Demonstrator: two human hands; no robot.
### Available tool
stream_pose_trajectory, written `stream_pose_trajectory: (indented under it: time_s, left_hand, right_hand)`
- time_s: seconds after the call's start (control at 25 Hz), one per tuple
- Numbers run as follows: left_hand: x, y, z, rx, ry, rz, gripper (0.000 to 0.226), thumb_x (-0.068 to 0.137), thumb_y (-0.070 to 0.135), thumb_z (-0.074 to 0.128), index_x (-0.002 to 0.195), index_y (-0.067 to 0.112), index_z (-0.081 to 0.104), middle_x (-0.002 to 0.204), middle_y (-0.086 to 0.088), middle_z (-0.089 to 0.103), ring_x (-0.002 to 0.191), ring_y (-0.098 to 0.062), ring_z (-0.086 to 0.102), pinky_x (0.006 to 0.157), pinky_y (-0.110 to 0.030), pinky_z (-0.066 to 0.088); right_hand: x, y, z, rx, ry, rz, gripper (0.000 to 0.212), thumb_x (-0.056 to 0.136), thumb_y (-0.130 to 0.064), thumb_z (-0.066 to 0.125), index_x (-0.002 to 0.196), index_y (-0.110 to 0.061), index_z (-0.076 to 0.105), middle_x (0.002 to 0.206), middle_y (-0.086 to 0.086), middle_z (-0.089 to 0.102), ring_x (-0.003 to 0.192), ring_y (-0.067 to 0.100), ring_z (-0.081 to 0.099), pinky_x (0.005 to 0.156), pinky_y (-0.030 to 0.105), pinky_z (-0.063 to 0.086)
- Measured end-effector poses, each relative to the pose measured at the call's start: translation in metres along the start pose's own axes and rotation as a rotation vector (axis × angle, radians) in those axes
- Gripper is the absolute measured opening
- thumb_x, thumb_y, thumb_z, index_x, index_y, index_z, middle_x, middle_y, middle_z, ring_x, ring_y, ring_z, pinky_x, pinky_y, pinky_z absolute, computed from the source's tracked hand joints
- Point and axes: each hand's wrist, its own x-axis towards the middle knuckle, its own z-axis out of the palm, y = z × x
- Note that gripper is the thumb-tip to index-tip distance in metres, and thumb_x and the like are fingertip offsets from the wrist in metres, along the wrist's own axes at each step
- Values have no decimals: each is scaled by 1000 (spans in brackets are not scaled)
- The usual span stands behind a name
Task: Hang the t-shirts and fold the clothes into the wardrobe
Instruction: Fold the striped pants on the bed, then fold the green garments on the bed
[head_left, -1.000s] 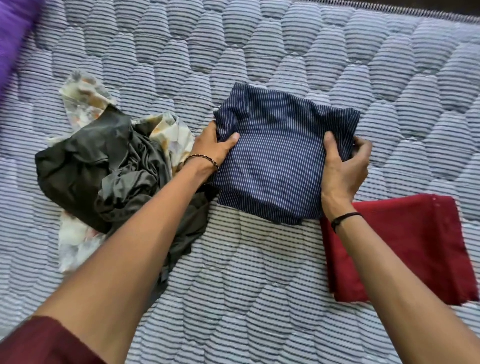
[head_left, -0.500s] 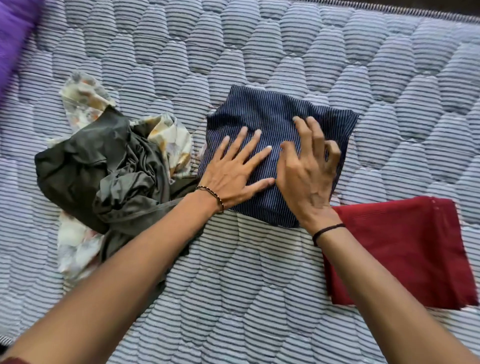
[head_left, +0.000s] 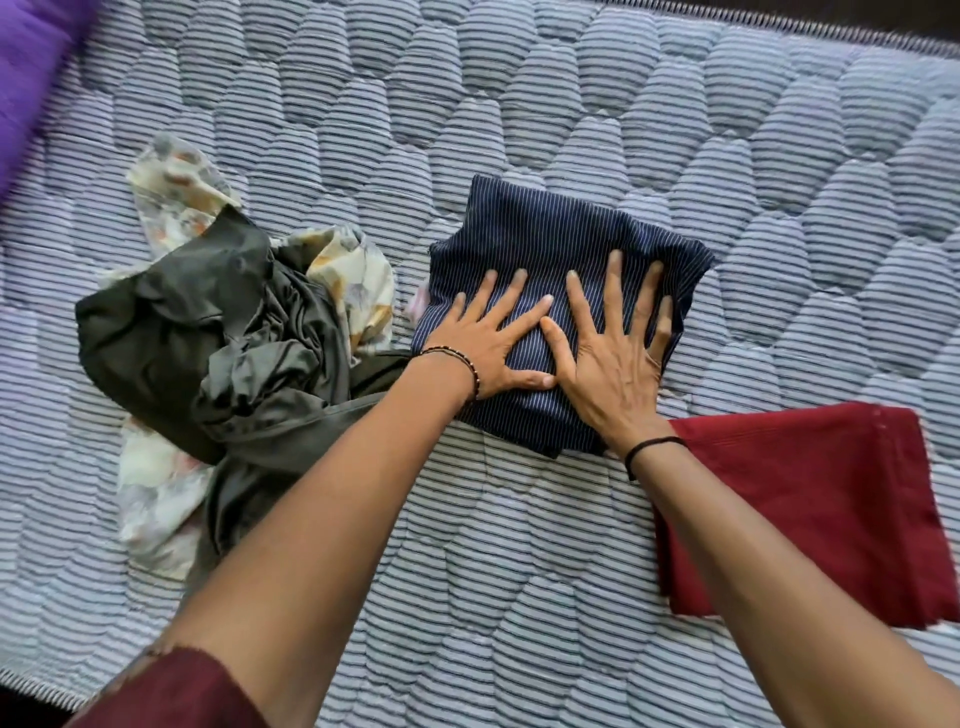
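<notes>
A folded navy pinstriped garment (head_left: 550, 244) lies flat on the quilted striped bedspread (head_left: 571, 93), a little toward 12 o'clock from the middle of the view. Both hands rest on top of it, palms down. The left hand (head_left: 493, 345) covers its 8 o'clock part, fingers straight and spread, thumb stretched toward 3 o'clock. The right hand (head_left: 615, 369) covers its 5 o'clock part, its fingers (head_left: 615, 280) straight and fanned toward 12 o'clock. Neither hand curls round the cloth — both lie flat and open, pressing on it. Whether the right thumb touches the left hand cannot be told. A beaded bracelet (head_left: 470, 366) sits on the left wrist, a thin black band (head_left: 649, 448) on the right.

At 9 o'clock from the navy garment, a crumpled dark olive garment (head_left: 197, 332) lies in a heap on a cream floral cloth (head_left: 171, 187), which shows at the heap's 12 o'clock and 6 o'clock sides. A strip of the olive fabric runs under the left forearm, just beside the navy garment's 8 o'clock edge.

At 4 o'clock from the navy garment, a folded dark red cloth (head_left: 810, 493) lies flat, partly under the right forearm — its far corner is just beside the navy garment's near edge. Purple fabric (head_left: 31, 78), blurred, fills the view's 10 o'clock corner. A maroon sleeve (head_left: 171, 691) shows on the left arm at 7 o'clock.
</notes>
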Motion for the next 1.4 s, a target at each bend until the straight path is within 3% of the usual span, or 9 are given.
stream_pose_trajectory:
  time_s: [0.2,0.44,0.68,0.88,0.96,1.04,1.12,1.28,1.4]
  left_hand:
    - [-21,17,6,40,176,-64,84,92,70,33,157,30,-2,165,-4,-10,152,-27,-6,123,-45,5]
    - [-73,27,19,-17,255,-90,66,102,37,42,157,19,10,165,-4,6,152,-22,5,123,-43,10]
    - [-144,-7,29,-71,468,-253,55,92,22,54,144,14,39,156,-7,33,147,-24,25,119,-45,21]
    - [-206,-50,65,-136,293,-654,82,82,18,69,150,19,23,150,-6,32,135,-28,41,103,-53,38]
    - [-223,-63,77,-138,255,-673,57,89,19,62,140,22,37,135,-3,49,119,-26,56,98,-50,38]
    - [-239,-71,89,-122,286,-629,24,98,25,48,122,28,54,116,2,63,114,-22,55,98,-44,32]
    - [-252,-73,104,-161,409,-571,22,101,31,40,112,28,59,110,4,63,113,-19,50,94,-41,28]
    - [-271,-62,110,-844,573,-553,15,103,27,42,105,19,54,82,3,61,87,-20,58,74,-33,38]
    - [-279,-43,115,-1207,586,-647,19,103,32,45,93,20,55,70,2,59,68,-12,54,59,-23,37]
  right_hand:
    - [1,-3,-13,30,-27,-34,66,104,-61,23,161,-29,27,172,13,3,157,40,-3,125,55,5]
    - [-21,-46,-32,222,-91,-21,54,107,-35,33,149,-3,46,165,20,26,156,36,18,123,49,15]
    - [-63,-112,-45,404,-110,-319,43,96,-19,61,133,1,54,152,25,43,142,41,41,111,53,38]
    - [-78,-172,-51,451,-427,-534,68,86,-21,72,147,-11,43,154,9,43,142,28,39,111,43,34]
    - [-83,-186,-50,382,-541,-559,72,87,-23,71,150,-15,38,148,6,47,137,27,40,106,41,30]
    - [-90,-195,-51,260,-547,-584,50,90,-26,67,136,-18,51,128,5,61,122,28,47,96,42,30]
    - [-96,-200,-54,254,-502,-581,24,90,-33,65,108,-17,66,103,5,67,107,28,51,86,42,31]
    - [-105,-188,-62,617,-667,-586,39,85,-49,54,74,-12,58,73,6,57,71,21,50,66,36,32]
    - [-117,-185,-85,952,-1026,-297,45,91,-55,48,66,-20,61,63,-6,54,60,11,45,65,35,35]
